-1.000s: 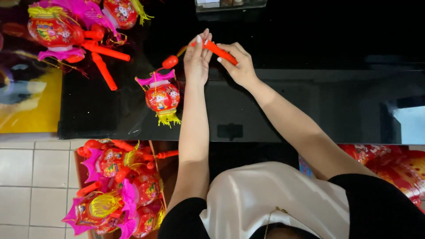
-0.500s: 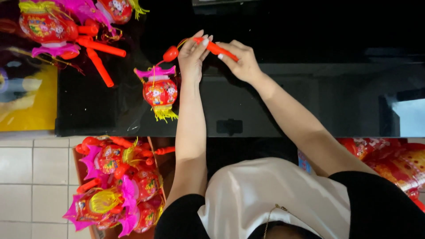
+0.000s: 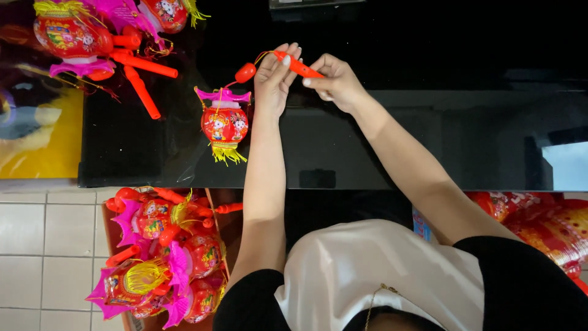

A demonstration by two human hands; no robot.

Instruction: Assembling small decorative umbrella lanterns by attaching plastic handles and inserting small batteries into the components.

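Note:
Over a black glossy table point(image 3: 429, 141), my left hand point(image 3: 274, 79) and my right hand point(image 3: 335, 83) both hold a thin orange-red stick point(image 3: 298, 65). A cord runs from the stick's far end to a small red bead point(image 3: 245, 72). Below the bead lies a red paper lantern point(image 3: 224, 125) with a pink top and a yellow tassel, resting on the table left of my left wrist.
Finished lanterns with red sticks point(image 3: 92, 34) are piled at the table's far left. A box of several more lanterns point(image 3: 162, 251) stands on the tiled floor point(image 3: 43, 251) by my left arm. Red packaged goods point(image 3: 539, 224) sit low on the right.
Both hands with the stick shifted slightly left and farther from me. The lantern moved with them, slightly left.

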